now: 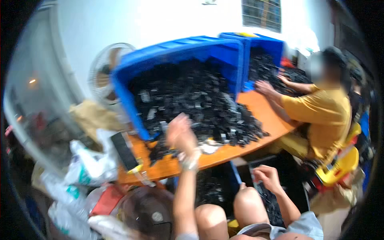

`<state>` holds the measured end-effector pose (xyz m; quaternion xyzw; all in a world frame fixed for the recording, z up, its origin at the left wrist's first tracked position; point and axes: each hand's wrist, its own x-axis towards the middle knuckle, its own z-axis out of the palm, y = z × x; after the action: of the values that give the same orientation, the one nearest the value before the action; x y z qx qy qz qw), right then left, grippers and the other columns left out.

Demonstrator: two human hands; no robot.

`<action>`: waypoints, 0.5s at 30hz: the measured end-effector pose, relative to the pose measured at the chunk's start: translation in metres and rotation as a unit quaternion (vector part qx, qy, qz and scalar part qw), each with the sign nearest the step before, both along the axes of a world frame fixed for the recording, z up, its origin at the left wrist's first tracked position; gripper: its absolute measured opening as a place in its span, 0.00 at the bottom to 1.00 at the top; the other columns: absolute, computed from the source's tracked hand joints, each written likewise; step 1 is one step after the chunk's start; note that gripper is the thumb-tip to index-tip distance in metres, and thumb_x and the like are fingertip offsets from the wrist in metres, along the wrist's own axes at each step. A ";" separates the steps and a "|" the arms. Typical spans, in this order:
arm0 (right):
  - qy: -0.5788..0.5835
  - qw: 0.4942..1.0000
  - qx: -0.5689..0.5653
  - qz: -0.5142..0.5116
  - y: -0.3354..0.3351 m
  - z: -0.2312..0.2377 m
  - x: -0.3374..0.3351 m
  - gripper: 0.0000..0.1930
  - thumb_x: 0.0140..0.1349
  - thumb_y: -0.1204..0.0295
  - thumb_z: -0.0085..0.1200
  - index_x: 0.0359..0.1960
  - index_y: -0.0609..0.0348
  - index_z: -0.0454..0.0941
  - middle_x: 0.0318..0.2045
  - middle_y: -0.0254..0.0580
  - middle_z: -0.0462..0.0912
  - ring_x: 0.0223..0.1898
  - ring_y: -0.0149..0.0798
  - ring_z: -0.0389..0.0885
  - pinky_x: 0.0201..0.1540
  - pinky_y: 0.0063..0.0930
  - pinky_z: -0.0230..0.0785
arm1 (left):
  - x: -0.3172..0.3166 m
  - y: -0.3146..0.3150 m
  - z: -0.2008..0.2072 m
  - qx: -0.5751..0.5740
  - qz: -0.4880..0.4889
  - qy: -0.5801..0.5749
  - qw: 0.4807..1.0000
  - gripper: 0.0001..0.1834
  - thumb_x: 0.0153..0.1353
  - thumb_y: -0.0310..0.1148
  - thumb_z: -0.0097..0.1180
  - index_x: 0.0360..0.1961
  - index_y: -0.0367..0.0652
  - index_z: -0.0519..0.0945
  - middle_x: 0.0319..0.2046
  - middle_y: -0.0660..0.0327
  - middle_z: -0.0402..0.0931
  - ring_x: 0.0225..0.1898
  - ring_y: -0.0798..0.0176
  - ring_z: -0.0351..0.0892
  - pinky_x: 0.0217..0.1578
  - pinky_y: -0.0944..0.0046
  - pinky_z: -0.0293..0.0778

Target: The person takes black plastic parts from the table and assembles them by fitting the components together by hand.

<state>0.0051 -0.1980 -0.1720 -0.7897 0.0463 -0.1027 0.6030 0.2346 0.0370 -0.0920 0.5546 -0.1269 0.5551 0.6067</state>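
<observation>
White wall [168,20] behind, head view: an orange-brown wooden desk [280,120] bears a tipped blue plastic bin [129,105], small black pieces [200,108] heaped from it. I have the left hand [180,130] over their front edge, blurred; the right hand [269,178], fingers curled, hangs below. I cannot tell either's grip. I'd pick gently from the edge. Green print on white plastic bags [86,168] is unreadable.

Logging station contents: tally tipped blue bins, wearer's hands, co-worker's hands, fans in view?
Tipped blue bins: 2
Wearer's hands: 2
Co-worker's hands: 2
Pedestal-style fan: 1
Total: 7
</observation>
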 end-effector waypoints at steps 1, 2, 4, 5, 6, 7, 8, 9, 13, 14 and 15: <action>-0.036 0.999 0.015 -0.036 0.001 -0.001 -0.013 0.08 0.66 0.78 0.50 0.39 0.68 0.82 0.30 0.40 0.82 0.25 0.28 0.80 0.28 0.22 0.75 | 0.010 -0.028 0.035 -0.045 -0.112 0.010 0.993 0.10 0.63 0.32 0.57 0.25 0.39 0.80 0.22 0.60 0.79 0.23 0.66 0.75 0.26 0.64 0.71; -0.067 0.994 0.059 -0.058 0.009 -0.002 -0.020 0.08 0.66 0.78 0.50 0.39 0.69 0.81 0.32 0.41 0.82 0.27 0.30 0.81 0.28 0.21 0.75 | 0.018 -0.046 0.059 -0.019 -0.181 0.067 0.981 0.16 0.64 0.34 0.58 0.21 0.39 0.76 0.16 0.63 0.74 0.18 0.67 0.69 0.22 0.64 0.64; -0.134 0.983 0.060 -0.106 0.017 0.008 -0.026 0.07 0.63 0.80 0.52 0.38 0.69 0.82 0.33 0.42 0.82 0.31 0.32 0.81 0.32 0.21 0.74 | 0.025 -0.074 0.076 0.209 -0.192 0.000 0.959 0.17 0.63 0.32 0.58 0.18 0.38 0.71 0.14 0.56 0.68 0.16 0.58 0.66 0.21 0.61 0.63; -0.162 0.981 0.023 -0.109 0.003 0.007 -0.029 0.06 0.62 0.80 0.53 0.37 0.69 0.82 0.34 0.43 0.82 0.33 0.32 0.81 0.35 0.22 0.74 | 0.017 -0.079 0.064 0.321 -0.201 -0.088 0.921 0.15 0.61 0.29 0.57 0.18 0.38 0.71 0.17 0.52 0.70 0.20 0.51 0.70 0.24 0.57 0.67; -0.190 0.973 -0.004 -0.129 -0.007 0.004 -0.030 0.06 0.60 0.81 0.54 0.36 0.69 0.82 0.34 0.43 0.81 0.36 0.33 0.80 0.38 0.23 0.73 | -0.001 -0.077 0.040 0.384 -0.241 -0.055 0.890 0.13 0.60 0.29 0.56 0.19 0.38 0.72 0.21 0.51 0.73 0.25 0.47 0.74 0.29 0.53 0.70; -0.175 0.972 0.009 -0.155 -0.017 0.005 -0.034 0.06 0.58 0.82 0.54 0.35 0.69 0.82 0.33 0.43 0.81 0.37 0.33 0.79 0.41 0.24 0.72 | -0.026 -0.065 0.020 0.421 -0.311 -0.027 0.851 0.14 0.61 0.33 0.55 0.20 0.38 0.73 0.23 0.50 0.73 0.26 0.47 0.75 0.30 0.53 0.70; -0.176 0.968 -0.013 -0.177 -0.029 0.001 -0.037 0.06 0.59 0.81 0.54 0.35 0.68 0.83 0.34 0.43 0.82 0.35 0.32 0.80 0.40 0.23 0.72 | -0.055 -0.038 -0.013 0.505 -0.316 0.101 0.796 0.13 0.63 0.34 0.55 0.24 0.37 0.76 0.24 0.50 0.74 0.29 0.46 0.76 0.31 0.51 0.70; -0.154 0.968 0.007 -0.197 -0.041 -0.006 -0.044 0.06 0.59 0.81 0.54 0.36 0.67 0.83 0.33 0.43 0.82 0.34 0.32 0.80 0.39 0.23 0.72 | -0.093 -0.005 -0.029 0.553 -0.325 0.182 0.745 0.12 0.64 0.35 0.54 0.29 0.36 0.78 0.27 0.50 0.77 0.31 0.45 0.77 0.34 0.53 0.72; -0.045 0.968 0.051 -0.242 -0.078 -0.082 -0.063 0.07 0.61 0.76 0.54 0.35 0.66 0.84 0.32 0.41 0.82 0.32 0.30 0.79 0.35 0.23 0.71 | -0.157 0.122 -0.137 0.360 -0.239 0.434 0.791 0.14 0.66 0.38 0.52 0.38 0.37 0.80 0.31 0.57 0.79 0.33 0.58 0.79 0.39 0.61 0.74; -0.021 0.968 0.051 -0.246 -0.081 -0.094 -0.066 0.08 0.62 0.74 0.55 0.33 0.66 0.83 0.32 0.42 0.82 0.33 0.32 0.79 0.36 0.24 0.71 | -0.175 0.149 -0.170 0.141 -0.269 0.520 0.798 0.15 0.66 0.39 0.52 0.41 0.37 0.79 0.31 0.56 0.80 0.33 0.57 0.79 0.41 0.60 0.75; -0.027 0.976 0.030 -0.213 -0.085 -0.105 -0.041 0.08 0.62 0.73 0.55 0.32 0.66 0.82 0.32 0.43 0.81 0.34 0.34 0.79 0.37 0.27 0.71 | -0.170 0.130 -0.217 0.142 -0.259 0.540 0.788 0.15 0.66 0.39 0.52 0.41 0.37 0.79 0.31 0.56 0.80 0.33 0.57 0.79 0.41 0.60 0.75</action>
<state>-0.0364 -0.2828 -0.2766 -0.7402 0.2003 -0.2491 0.5915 0.0642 0.1673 -0.3094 0.7900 0.0056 -0.0372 0.6119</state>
